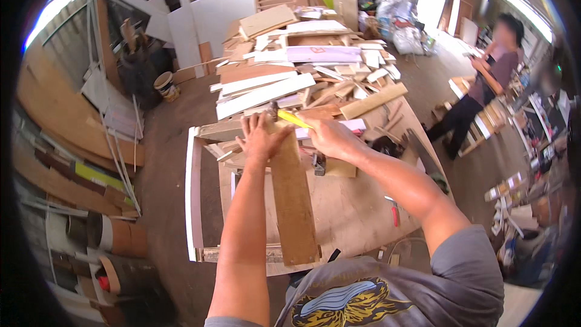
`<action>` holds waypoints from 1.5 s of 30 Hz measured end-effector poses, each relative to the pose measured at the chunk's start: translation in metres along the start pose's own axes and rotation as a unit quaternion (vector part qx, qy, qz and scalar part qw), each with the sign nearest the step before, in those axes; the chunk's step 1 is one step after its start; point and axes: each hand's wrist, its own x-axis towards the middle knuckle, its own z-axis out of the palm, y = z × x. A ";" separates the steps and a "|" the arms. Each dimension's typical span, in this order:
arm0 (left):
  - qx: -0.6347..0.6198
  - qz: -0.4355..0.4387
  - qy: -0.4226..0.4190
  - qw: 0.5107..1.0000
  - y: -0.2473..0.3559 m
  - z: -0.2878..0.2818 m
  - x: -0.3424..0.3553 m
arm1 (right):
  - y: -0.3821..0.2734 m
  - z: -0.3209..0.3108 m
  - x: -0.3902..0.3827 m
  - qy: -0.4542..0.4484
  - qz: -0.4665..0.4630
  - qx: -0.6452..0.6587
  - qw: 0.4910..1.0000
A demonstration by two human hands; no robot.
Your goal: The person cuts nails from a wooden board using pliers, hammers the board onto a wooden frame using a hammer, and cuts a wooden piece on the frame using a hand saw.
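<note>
plank [293, 206] | left hand [259, 139] flat on it | right hand [327, 136] grips yellow pencil [293, 118]

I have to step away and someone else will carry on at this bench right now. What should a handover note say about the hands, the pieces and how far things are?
Left hand: pressed flat on the far end of the long wooden plank, pinning it to the workbench.
Right hand: gripping a hammer with a yellow handle; its head sits just above the plank's far end.
Plank: lies lengthwise, reaching from the scrap wood pile back to the near bench edge.
Done: plank placed and held.
Left: whether a nail is set cannot be seen; check there before striking.
Red-handled tool lies at the right of the bench.
</note>
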 end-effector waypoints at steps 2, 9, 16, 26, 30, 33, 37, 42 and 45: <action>0.000 -0.005 -0.003 1.000 -0.015 0.000 0.000 | -0.035 -0.018 -0.015 -0.035 0.131 0.031 0.990; 0.006 -0.018 -0.009 1.000 -0.017 0.005 0.008 | 0.026 0.056 -0.195 0.040 0.312 -0.014 0.949; 0.012 0.003 -0.004 1.000 -0.010 0.011 0.005 | 0.037 0.140 -0.363 -0.036 0.454 -0.080 0.886; 0.064 0.071 0.003 0.995 -0.031 0.005 -0.012 | 0.028 0.207 -0.422 -0.002 0.456 -0.147 0.878; 0.051 0.122 -0.056 0.990 -0.045 0.001 -0.037 | 0.028 0.198 -0.420 -0.114 0.551 -0.143 0.814; -0.103 0.211 -0.079 0.969 -0.086 -0.005 -0.070 | 0.014 0.187 -0.394 -0.150 0.482 -0.084 0.859; -0.062 0.166 -0.111 0.978 -0.053 -0.039 -0.152 | -0.027 0.122 -0.345 -0.048 0.315 0.153 0.936; -0.135 0.195 -0.148 0.960 -0.073 -0.048 -0.233 | -0.132 0.054 -0.294 0.000 0.233 0.427 0.874; -0.150 0.202 -0.130 0.959 -0.078 -0.045 -0.268 | -0.160 0.037 -0.289 -0.007 0.145 0.501 0.853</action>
